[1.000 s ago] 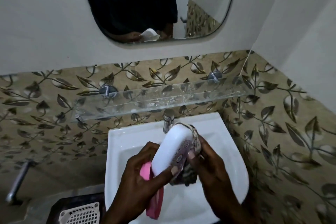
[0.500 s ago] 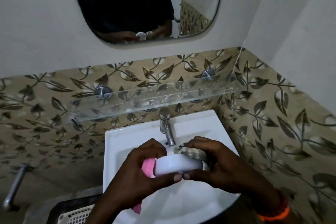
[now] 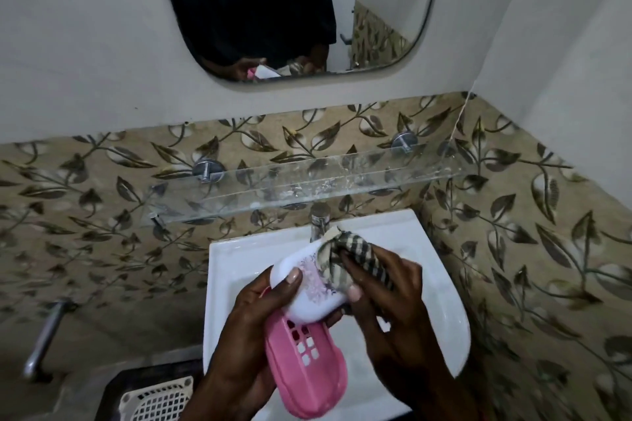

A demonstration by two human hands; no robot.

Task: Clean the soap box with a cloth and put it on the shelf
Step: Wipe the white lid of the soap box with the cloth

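Observation:
I hold the soap box open over the white sink [image 3: 441, 287]. Its white lid [image 3: 309, 294] carries a faint purple flower print, and its pink slotted tray [image 3: 307, 366] hangs down toward me. My left hand [image 3: 253, 335] grips the box from the left, thumb on the lid. My right hand [image 3: 386, 297] presses a checked beige and dark cloth [image 3: 345, 256] against the lid's far right end. The clear glass shelf [image 3: 307, 184] is fixed to the wall above the tap, with nothing on it.
A chrome tap [image 3: 319, 219] stands just behind the cloth. A mirror [image 3: 290, 7] hangs above the shelf. Leaf-patterned tiles cover both walls; the right wall is close. A metal handle [image 3: 44, 335] sits at the left, a white slotted basket [image 3: 157, 400] at bottom left.
The box has turned so the printed lid top faces me and the pink tray swings down into view. My right hand has shifted the cloth to the lid's far end.

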